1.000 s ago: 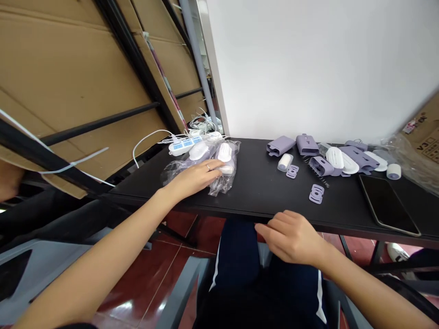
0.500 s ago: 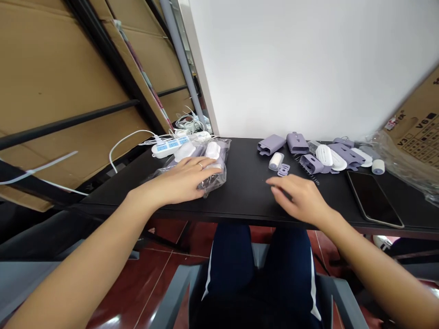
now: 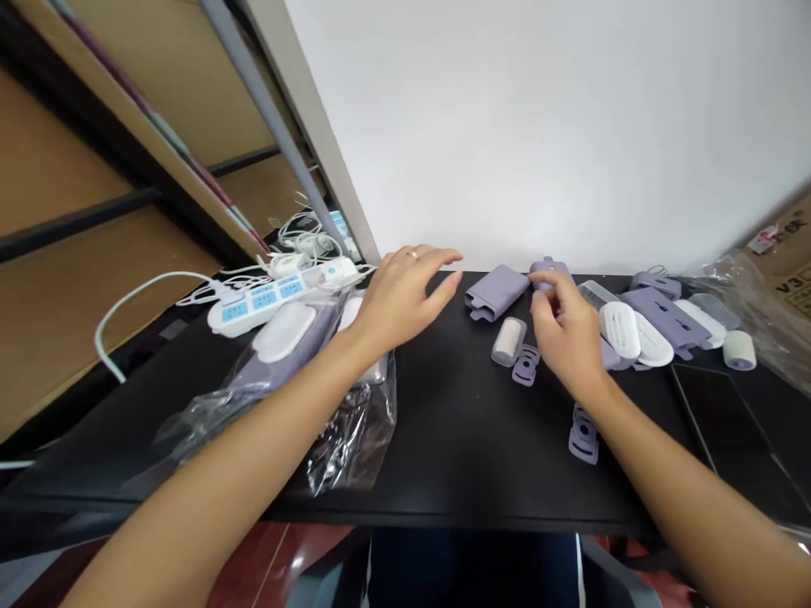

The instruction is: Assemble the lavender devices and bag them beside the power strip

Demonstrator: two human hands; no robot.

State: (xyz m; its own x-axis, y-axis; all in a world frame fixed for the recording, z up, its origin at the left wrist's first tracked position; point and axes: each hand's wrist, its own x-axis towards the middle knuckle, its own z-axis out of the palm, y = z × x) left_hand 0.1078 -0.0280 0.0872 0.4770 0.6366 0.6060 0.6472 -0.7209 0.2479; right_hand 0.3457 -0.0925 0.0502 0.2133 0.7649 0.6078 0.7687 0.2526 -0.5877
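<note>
My left hand [image 3: 411, 291] is open above the black table, its fingers stretched to the right and holding nothing. Under that wrist lie clear plastic bags [image 3: 361, 431] with purple and white parts inside. My right hand [image 3: 570, 329] reaches to a purple casing [image 3: 550, 272] near the wall, thumb and index finger apart; whether they touch it is hard to tell. To its left lie another purple casing [image 3: 498, 292], a whitish roller in a clear cover [image 3: 508, 341] and a small flat purple piece [image 3: 525, 365]. A similar flat piece [image 3: 583, 436] lies beside my right forearm.
White oval parts [image 3: 619, 331] and a slotted purple casing [image 3: 665, 317] are heaped at the right. Beyond them are a roller [image 3: 739, 350], a phone [image 3: 735, 422] and a cardboard box [image 3: 789, 262]. A power strip [image 3: 285, 291] with cables sits at the left.
My left hand has lifted off the bagged parts and moved right. My right hand has moved forward to the purple casings. A second flat purple piece now shows near my right forearm. The view has shifted closer.
</note>
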